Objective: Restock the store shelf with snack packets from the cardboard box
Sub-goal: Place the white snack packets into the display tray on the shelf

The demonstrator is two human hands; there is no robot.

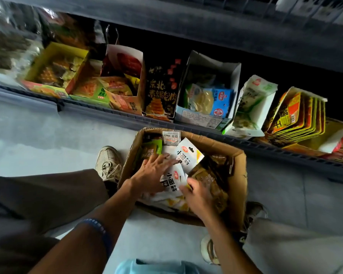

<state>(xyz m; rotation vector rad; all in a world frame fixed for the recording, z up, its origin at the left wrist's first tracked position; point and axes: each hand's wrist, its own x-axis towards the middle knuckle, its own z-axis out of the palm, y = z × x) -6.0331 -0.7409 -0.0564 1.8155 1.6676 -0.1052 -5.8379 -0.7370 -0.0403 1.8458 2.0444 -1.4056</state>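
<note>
With the left hand [153, 173] resting flat-fingered on the white snack packets [171, 179] in the cardboard box [236, 175] below the shelf [127, 117], the right hand [198, 196] pinching one packet's [188, 153] corner should lift it straight clear.
</note>
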